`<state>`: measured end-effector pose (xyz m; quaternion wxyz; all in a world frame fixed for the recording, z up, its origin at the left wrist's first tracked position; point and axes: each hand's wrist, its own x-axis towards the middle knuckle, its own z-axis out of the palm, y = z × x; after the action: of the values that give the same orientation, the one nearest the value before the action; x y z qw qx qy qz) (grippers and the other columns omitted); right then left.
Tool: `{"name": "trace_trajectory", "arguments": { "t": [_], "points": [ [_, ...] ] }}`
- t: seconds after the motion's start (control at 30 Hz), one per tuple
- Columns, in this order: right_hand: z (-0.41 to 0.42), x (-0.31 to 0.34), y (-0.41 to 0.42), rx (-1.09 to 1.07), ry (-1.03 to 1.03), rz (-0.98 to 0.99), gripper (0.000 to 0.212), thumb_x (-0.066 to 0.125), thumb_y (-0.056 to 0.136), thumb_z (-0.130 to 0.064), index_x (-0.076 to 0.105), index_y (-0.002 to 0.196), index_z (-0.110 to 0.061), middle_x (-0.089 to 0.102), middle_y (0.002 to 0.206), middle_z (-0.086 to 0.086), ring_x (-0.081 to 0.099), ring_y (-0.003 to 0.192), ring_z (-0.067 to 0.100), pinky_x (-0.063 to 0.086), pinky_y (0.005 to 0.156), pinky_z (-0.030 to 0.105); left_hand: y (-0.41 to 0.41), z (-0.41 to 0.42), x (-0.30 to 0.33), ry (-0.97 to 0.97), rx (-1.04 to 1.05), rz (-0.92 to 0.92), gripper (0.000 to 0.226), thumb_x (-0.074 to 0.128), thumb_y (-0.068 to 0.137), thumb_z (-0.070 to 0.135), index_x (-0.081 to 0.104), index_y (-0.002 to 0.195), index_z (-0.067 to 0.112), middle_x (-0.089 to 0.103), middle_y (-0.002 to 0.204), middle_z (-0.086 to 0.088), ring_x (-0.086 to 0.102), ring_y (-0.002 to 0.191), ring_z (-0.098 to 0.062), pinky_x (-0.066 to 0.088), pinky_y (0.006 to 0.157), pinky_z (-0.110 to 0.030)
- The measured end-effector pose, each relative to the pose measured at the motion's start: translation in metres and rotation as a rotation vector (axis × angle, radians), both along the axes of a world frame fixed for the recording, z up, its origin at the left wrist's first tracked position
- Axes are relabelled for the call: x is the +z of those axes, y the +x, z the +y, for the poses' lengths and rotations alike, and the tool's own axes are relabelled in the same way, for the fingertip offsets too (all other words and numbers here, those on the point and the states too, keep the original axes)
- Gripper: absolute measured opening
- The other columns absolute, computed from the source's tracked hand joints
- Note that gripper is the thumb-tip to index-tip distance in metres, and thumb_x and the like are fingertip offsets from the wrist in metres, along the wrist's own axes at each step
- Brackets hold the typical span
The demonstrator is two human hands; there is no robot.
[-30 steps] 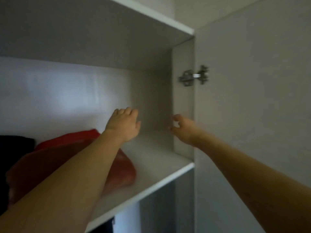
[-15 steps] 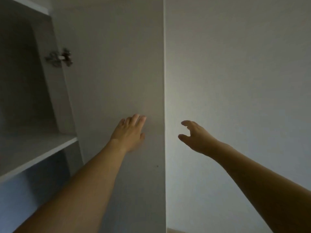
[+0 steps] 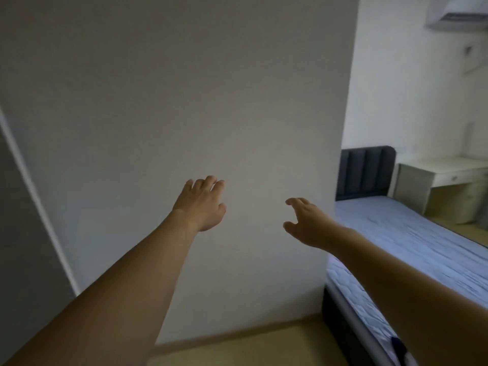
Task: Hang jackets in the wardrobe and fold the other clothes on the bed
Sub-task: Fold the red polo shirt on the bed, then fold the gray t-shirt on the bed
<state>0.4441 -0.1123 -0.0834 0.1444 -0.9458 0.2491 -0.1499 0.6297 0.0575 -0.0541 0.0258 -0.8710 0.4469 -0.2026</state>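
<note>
Both arms reach forward in front of a plain white wall. My left hand [image 3: 202, 204] is held out with relaxed fingers and holds nothing. To its right, my right hand [image 3: 303, 221] hovers with loosely spread fingers, also empty. The bed [image 3: 412, 241] with a blue-grey mattress cover and a dark headboard [image 3: 365, 173] lies at the right. A small dark piece of cloth [image 3: 400, 348] shows at the bed's near edge, mostly cut off by my right arm. The edge of the wardrobe door [image 3: 34, 196] crosses the left side. No jacket is in view.
A white desk [image 3: 443, 175] with drawers stands beyond the bed at the far right. An air conditioner [image 3: 459, 15] hangs high on the right wall. Yellowish floor [image 3: 237, 347] runs along the wall's foot.
My view has swung right, away from the wardrobe shelf with the red clothing, past the open door, toward the wall and bed. Both hands stayed empty and outstretched.
</note>
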Motion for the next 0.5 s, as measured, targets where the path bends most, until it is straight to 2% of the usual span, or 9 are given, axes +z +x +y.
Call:
{"name": "trace_trajectory", "arguments": {
  "t": [0.17,0.33,0.5],
  "points": [
    [-0.098,-0.029,-0.081,-0.126,0.059,0.083,0.061,0.056,0.095,-0.027,0.029,0.148,-0.014,0.033,0.153,0.008,0.039,0.135,0.027,0.035,0.11,0.038,-0.079,-0.118,-0.043,0.073,-0.108,0.119,0.06,0.03,0.099,0.038,0.014,0.153,0.016,0.016,0.159,-0.008,0.022,0.144,-0.028,0.012,0.119,-0.047],
    [-0.179,-0.061,-0.152,-0.198,0.072,0.112,0.06,0.057,0.095,-0.026,0.03,0.147,-0.015,0.032,0.153,0.006,0.039,0.135,0.026,0.035,0.109,0.038,-0.127,-0.233,-0.09,0.076,-0.149,0.23,0.061,0.032,0.097,0.04,0.019,0.152,0.015,0.025,0.155,-0.012,0.03,0.138,-0.032,0.02,0.115,-0.047],
    [-0.282,-0.097,-0.271,-0.365,0.158,0.184,0.059,0.056,0.095,-0.028,0.031,0.147,-0.015,0.031,0.154,0.007,0.037,0.136,0.027,0.033,0.111,0.038,-0.225,-0.345,-0.133,0.17,-0.24,0.33,0.061,0.033,0.098,0.041,0.019,0.152,0.015,0.025,0.154,-0.012,0.031,0.137,-0.032,0.02,0.115,-0.049]
  ]
}}
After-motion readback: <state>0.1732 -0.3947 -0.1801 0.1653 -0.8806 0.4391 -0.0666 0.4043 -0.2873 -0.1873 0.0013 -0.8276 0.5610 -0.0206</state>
